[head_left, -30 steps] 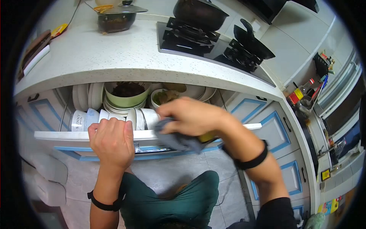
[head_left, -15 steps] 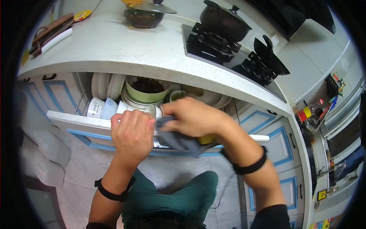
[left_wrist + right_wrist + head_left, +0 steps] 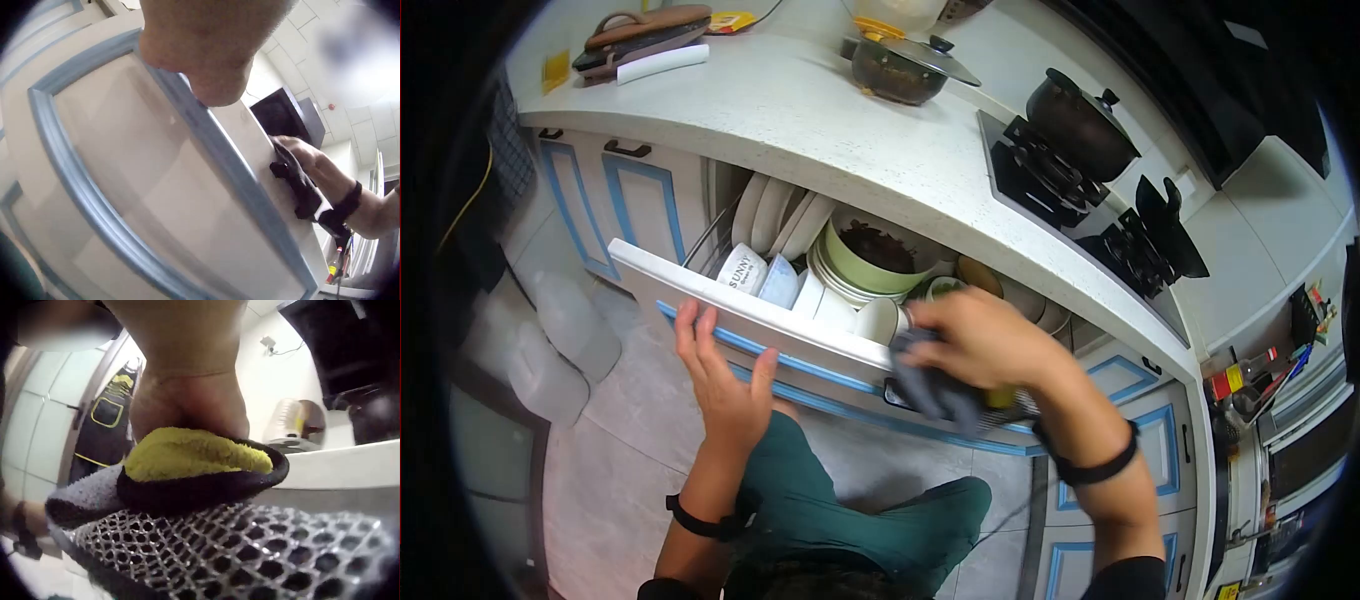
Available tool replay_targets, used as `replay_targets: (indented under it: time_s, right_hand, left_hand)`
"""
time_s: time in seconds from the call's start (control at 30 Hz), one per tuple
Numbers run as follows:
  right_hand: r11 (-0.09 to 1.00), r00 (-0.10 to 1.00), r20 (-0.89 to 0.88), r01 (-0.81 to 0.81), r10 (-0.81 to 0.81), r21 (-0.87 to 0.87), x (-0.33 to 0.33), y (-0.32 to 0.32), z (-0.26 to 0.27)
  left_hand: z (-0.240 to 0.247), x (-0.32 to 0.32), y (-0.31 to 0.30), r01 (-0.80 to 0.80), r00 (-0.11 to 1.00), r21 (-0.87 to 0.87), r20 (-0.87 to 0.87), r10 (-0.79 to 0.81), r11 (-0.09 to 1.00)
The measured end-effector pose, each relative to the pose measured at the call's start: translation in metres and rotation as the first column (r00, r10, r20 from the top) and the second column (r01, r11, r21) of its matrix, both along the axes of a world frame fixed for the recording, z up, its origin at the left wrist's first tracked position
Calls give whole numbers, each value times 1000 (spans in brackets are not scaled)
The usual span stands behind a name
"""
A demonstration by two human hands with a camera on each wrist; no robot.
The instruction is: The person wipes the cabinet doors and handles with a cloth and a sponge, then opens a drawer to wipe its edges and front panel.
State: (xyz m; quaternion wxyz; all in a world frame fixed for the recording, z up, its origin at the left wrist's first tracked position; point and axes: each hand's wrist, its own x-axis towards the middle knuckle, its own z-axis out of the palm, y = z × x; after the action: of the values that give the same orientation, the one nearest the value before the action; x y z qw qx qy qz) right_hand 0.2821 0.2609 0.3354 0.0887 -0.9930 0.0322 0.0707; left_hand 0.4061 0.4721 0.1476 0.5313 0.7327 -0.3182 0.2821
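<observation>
A pull-out drawer, its white-and-blue front (image 3: 750, 312) angled across the head view, stands out from under the counter. My left hand (image 3: 725, 385) lies against the outer face of that front, fingers fairly straight and spread. At the drawer's top edge, my right hand (image 3: 985, 340) grips a folded grey cleaning cloth (image 3: 940, 385). In the right wrist view the cloth (image 3: 200, 459) shows yellow plush and a silvery mesh side. Inside the drawer are a white bowl lettered SUNNY (image 3: 743, 268), upright plates (image 3: 772, 215) and a light green bowl (image 3: 855, 270) of dark pieces.
Above the drawer runs a speckled white countertop (image 3: 800, 135) with a lidded pot (image 3: 905, 75). A dark pot (image 3: 1080, 125) and a black wok (image 3: 1165, 240) sit on the gas hob. Plastic jugs (image 3: 550, 370) stand on the floor at left.
My left hand has come off the drawer's top edge and down onto its front face. The right hand keeps the cloth at the edge. The head view has swung left.
</observation>
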Motion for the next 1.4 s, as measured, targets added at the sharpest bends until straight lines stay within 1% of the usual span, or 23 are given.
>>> replay_targets:
  time_s: [0.03,0.07,0.1,0.17,0.23,0.3,0.37,0.47,0.57,0.63,0.67,0.7,0.73,0.83,0.93,1.03,1.13,1.17,1.2,1.23,1.3,1.37,1.4]
  right_hand:
    - [999,1000,-21,1,0,37,28,18,-2]
    - [997,995,93,-36,30,67,52,34,-9]
    - [996,995,97,-23,15,83,71,47,-10]
    - [992,988,146,-61,44,110,76,49,-15]
    - [985,994,102,-63,47,162,52,35,-12]
    - [983,998,-20,67,-64,172,15,16,-4]
    - [989,986,-120,126,-117,73,-18,0,6]
    - [990,977,-170,137,-129,32,-8,8,14]
    - [998,993,-110,52,-49,28,68,49,1]
    - [992,995,62,-82,76,95,131,83,-11]
    - [993,996,40,-79,76,91,158,99,-13]
    - [982,997,63,-57,46,183,169,108,-14]
    - [980,995,80,-76,61,186,166,108,-16]
    - [976,998,26,-59,54,208,128,77,-17]
    - [989,996,-78,43,-32,139,68,46,-5]
    - [996,982,-172,84,-80,15,65,52,10]
    - [986,968,-238,49,-87,-161,112,90,18]
    - [981,974,-219,5,-49,-195,138,106,15]
    - [964,982,-162,-129,92,-231,166,117,11]
    - [953,985,-145,-131,94,-274,194,137,9]
    - [983,993,-109,-72,54,-167,236,163,4]
    - [985,995,-28,-98,96,-140,236,157,-4]
    - [992,996,-40,-86,82,-92,226,149,-6]
  left_hand:
    - [-1,0,1,9,1000,3,-14,-9,1000]
    - [-2,-1,3,20,999,7,-29,-19,1000]
    - [-2,-2,4,28,999,10,-40,-28,1000]
    - [-3,-2,10,29,999,68,-17,-27,997]
    - [-6,-2,12,26,1000,100,2,-27,995]
    - [-11,-3,14,23,999,118,23,-26,993]
    - [-16,-3,16,37,999,129,23,-41,991]
    - [-17,-6,12,101,995,83,3,-101,991]
    - [-15,-8,13,115,993,94,-14,-114,989]
    - [-14,-7,16,110,994,123,-30,-108,986]
    - [-17,-7,14,103,994,128,-44,-98,986]
    - [-18,-8,14,97,994,134,-60,-89,986]
    - [-13,-9,15,49,997,150,-64,-40,987]
    - [-19,-3,20,116,993,101,16,-118,988]
    - [-22,0,22,119,992,108,18,-121,987]
    - [-27,0,19,115,992,104,30,-118,988]
    - [-28,-2,15,86,996,95,24,-89,992]
    - [-28,-1,15,73,997,91,19,-75,993]
    - [-29,-2,13,61,998,88,13,-62,994]
    - [-31,-3,13,50,999,86,9,-51,995]
    - [-33,-4,15,74,997,111,-15,-73,991]
    - [-26,-2,22,108,994,176,-50,-101,978]
    - [-27,-3,22,99,995,201,-44,-92,975]
